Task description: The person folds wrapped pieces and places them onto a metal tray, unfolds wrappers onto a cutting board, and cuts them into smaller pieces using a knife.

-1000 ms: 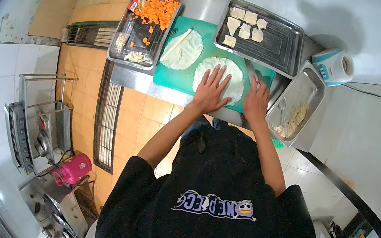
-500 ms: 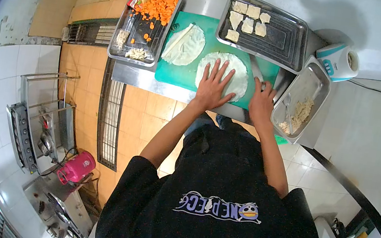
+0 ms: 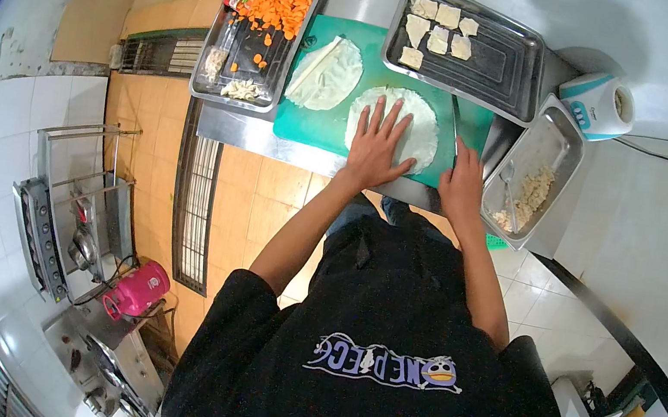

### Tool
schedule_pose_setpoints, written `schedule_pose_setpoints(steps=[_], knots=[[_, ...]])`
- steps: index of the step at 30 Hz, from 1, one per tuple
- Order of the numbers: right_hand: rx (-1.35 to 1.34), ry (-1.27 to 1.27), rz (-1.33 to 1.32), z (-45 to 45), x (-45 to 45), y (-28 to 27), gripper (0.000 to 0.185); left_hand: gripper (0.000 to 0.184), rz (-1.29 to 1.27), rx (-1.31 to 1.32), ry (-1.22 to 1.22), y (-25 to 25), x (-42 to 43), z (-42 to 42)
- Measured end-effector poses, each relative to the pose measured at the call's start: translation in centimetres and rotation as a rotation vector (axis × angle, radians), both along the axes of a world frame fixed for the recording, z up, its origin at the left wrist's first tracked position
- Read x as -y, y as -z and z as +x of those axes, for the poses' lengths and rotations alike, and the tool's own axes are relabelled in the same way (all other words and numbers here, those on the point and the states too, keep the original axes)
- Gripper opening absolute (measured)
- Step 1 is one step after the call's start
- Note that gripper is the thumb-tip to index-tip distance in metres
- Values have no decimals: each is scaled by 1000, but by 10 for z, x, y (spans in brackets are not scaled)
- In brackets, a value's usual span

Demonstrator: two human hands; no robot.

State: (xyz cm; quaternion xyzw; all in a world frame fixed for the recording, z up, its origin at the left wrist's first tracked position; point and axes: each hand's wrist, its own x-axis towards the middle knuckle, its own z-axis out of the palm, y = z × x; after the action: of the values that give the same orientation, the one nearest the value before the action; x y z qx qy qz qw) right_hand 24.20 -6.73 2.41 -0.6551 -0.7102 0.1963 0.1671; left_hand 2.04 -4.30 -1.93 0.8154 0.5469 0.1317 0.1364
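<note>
My left hand (image 3: 376, 151) lies flat with fingers spread on a thin, pale round wrapper (image 3: 422, 125) on the green cutting board (image 3: 299, 128). My right hand (image 3: 462, 183) is closed around the handle of a knife (image 3: 455, 116). Its narrow blade points away from me over the board, just right of the wrapper, seen nearly edge-on. Whether the blade touches the board I cannot tell. To the left rests a second pale wrapper (image 3: 339, 78) with a folded strip along its left side.
Sliced carrots (image 3: 283, 7) and small pale pieces share a metal tray (image 3: 198, 75) at left. Flat pale squares (image 3: 446, 17) lie in another tray (image 3: 491, 101) behind. At right, a metal pan (image 3: 572, 150) holds crumbly filling (image 3: 534, 188) and a spoon, near a white-and-blue appliance (image 3: 596, 109).
The knife has turned from showing its broad side to nearly edge-on, and my right hand has shifted around its handle. My left hand stays pressed on the wrapper.
</note>
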Motion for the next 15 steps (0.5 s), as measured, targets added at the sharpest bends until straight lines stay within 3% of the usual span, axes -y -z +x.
schedule_pose_setpoints(steps=[7, 10, 15], knots=[[-194, -39, -51, -23, 31, -40, 65, 80, -18, 55, -42, 11, -5, -8], [-278, -78, 35, -46, 30, -31, 65, 81, 23, 9, -8, 11, -7, -12], [-265, -92, -39, -66, 17, -12, 63, 85, -56, 58, -35, -1, -11, -18]])
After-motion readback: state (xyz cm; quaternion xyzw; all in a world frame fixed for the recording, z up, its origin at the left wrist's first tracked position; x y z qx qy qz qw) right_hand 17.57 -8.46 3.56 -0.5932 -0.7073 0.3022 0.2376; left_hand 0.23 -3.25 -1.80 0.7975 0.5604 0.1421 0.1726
